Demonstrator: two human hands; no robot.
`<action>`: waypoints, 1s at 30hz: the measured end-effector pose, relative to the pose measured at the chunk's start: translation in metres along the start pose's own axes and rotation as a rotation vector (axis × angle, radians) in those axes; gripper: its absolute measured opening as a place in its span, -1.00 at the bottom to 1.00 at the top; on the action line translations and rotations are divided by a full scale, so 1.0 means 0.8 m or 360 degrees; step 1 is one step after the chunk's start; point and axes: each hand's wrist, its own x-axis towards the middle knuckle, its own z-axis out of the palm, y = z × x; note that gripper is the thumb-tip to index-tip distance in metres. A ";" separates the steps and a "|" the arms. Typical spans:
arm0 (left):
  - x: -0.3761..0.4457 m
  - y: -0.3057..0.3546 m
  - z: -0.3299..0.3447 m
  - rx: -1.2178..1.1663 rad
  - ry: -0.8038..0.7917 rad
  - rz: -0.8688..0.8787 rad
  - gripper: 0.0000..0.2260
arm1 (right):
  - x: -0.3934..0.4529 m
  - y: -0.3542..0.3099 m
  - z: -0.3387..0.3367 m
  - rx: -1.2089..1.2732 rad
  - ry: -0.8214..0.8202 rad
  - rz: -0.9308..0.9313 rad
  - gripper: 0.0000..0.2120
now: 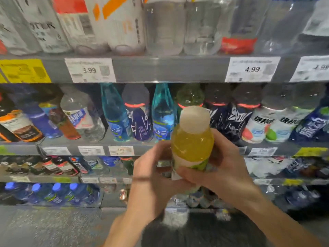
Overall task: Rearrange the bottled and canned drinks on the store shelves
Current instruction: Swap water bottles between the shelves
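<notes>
Head view — both hands wrap one yellow drink bottle [192, 139].
Left hand [156, 175] and right hand [219, 168] curl round its base — before stocked shelves [160, 68].

Yellow drink bottle [192, 139] with white cap and white-and-green label, two turquoise glass bottles [115, 113], grey shelf edge [169, 68], white price tags [252, 69] with black figures, yellow tag [25, 70], blue-capped bottles [57, 193] lowest

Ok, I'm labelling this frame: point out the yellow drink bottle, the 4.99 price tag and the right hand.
yellow drink bottle [192, 145], head view, on its yellow body below the cap.
4.99 price tag [252, 69], head view, on the printed price.
right hand [224, 168], head view, on its back.
</notes>
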 end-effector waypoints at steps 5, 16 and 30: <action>0.009 -0.034 0.036 0.0206 -0.0232 0.0205 -0.43 | -0.008 0.045 -0.028 -0.0074 0.0169 -0.0108 -0.43; 0.049 -0.094 0.107 0.0356 -0.0269 0.0538 -0.46 | 0.016 0.112 -0.081 -0.0186 0.0222 -0.0238 -0.41; 0.164 -0.019 0.070 0.1240 0.0589 0.0412 -0.16 | 0.047 0.134 -0.095 -0.0054 0.0271 -0.0511 -0.49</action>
